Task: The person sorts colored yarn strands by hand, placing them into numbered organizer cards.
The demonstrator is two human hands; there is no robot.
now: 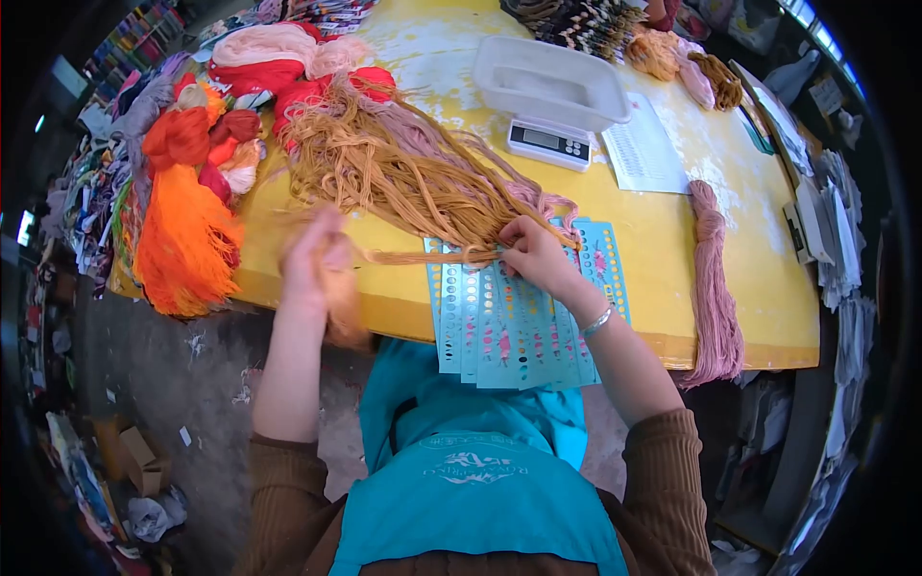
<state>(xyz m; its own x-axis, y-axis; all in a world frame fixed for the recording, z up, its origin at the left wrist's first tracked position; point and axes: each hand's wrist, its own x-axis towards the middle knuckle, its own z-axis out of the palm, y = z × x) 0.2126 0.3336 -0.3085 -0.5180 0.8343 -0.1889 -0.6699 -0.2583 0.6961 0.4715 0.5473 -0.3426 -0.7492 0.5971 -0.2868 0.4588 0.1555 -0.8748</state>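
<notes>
My left hand (pixel 319 257), blurred by motion, is closed around a strand of tan embroidery thread (pixel 413 257) near the table's front edge. Part of the strand hangs below that hand, and the rest runs taut across to the right. There my right hand (pixel 540 255) pinches it with fingers closed, over the turquoise thread cards (pixel 514 331). These cards overlap in a fan, with rows of punched holes and pink flower prints. Just behind both hands spreads a large loose heap of golden-tan thread (pixel 384 173), mixed with some mauve strands.
A digital scale (pixel 549 142) bears a clear plastic tray (pixel 552 82). Beside it lies a printed sheet (pixel 643 144). A pink skein (pixel 713 278) hangs over the yellow table's (pixel 768 317) front edge. Orange thread (pixel 187 240) and red bundles fill the left side.
</notes>
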